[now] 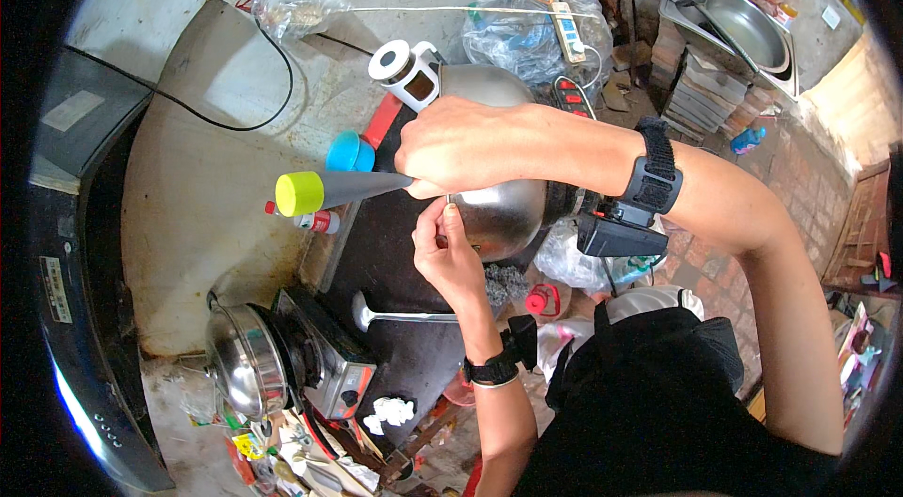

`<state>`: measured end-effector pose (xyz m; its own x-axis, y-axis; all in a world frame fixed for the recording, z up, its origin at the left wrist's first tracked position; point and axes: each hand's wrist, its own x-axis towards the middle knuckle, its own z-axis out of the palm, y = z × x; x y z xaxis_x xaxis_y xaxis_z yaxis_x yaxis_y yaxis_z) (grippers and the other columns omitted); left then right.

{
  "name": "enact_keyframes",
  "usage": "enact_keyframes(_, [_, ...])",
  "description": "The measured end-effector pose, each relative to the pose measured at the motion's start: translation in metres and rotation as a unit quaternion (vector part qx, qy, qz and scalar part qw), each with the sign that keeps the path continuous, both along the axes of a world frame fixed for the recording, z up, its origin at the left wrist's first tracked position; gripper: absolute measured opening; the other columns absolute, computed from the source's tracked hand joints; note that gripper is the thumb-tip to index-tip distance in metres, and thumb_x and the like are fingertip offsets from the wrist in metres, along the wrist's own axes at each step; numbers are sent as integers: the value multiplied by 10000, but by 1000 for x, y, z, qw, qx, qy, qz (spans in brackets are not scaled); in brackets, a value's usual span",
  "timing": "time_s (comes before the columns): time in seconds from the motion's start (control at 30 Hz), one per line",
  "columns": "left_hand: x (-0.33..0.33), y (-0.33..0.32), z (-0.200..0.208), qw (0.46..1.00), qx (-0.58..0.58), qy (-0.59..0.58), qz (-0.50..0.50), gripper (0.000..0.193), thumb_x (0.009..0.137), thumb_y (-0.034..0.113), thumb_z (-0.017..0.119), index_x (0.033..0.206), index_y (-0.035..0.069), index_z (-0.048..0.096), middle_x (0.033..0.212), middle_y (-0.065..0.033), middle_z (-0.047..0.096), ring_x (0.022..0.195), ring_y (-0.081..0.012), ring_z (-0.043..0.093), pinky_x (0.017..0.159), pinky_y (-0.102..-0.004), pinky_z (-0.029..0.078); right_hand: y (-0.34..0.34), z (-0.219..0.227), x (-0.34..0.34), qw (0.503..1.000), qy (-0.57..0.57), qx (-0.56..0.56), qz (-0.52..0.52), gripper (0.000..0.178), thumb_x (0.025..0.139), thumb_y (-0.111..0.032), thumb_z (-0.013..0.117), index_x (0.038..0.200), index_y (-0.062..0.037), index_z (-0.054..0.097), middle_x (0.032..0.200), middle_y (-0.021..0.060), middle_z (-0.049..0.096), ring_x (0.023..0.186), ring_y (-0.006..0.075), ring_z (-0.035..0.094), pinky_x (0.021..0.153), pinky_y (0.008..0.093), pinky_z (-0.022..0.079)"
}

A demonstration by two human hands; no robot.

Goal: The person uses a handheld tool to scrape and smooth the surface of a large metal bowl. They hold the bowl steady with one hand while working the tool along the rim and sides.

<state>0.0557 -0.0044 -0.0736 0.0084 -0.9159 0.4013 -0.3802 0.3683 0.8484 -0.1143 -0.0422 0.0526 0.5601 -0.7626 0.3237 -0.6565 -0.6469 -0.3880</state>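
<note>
Gripping a grey tapering shaft with a lime-yellow cylindrical end point(362, 187), the right hand point(470, 142) is closed in a fist about the narrow part, while the wide end points out to the left and up toward the head; just below that fist, the left hand point(449, 257) is closed in a pinch, thumb and forefinger together, though I cannot tell whether anything small sits between them; the shaft's far tip is hidden by the fist.

Close under both hands bulges a rounded, shiny steel vessel point(503, 220), partly covered by the right forearm; the work looks under way rather than finished, since both hands are occupied and the shaft is not yet set down; what is done at its hidden tip, and so how much is left, does not show.

Around them on the matt black tabletop point(376, 267) lie a long-handled steel ladle point(414, 316) and a grey wiry scourer point(506, 284), neither in a hand; farther off, beyond the shaft, stand a bright blue plastic cup point(350, 155) and a white jar-like container with a dark brown window point(406, 72), both apart from the fingers.
</note>
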Motion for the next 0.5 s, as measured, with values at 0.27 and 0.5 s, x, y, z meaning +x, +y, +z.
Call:
enact_keyframes(0.27, [-1,3,5,1000,10,-6,4,151,944,111,668,1055,16,707,785,-1,579,681,-90,483,615,-258,421,1,-6,7,999,25,-19,7,330,813,-278,620,699,30,650,648,214,619,641,404,635,585,484,500])
enact_keyframes(0.5, [1,3,5,1000,4,-3,-4,172,956,122,658,1056,-12,698,828,-12,626,716,-88,517,655,-252,451,-6,-6,5,999,-2,-44,-19,315,797,-267,596,727,32,666,689,221,647,660,418,651,586,507,511])
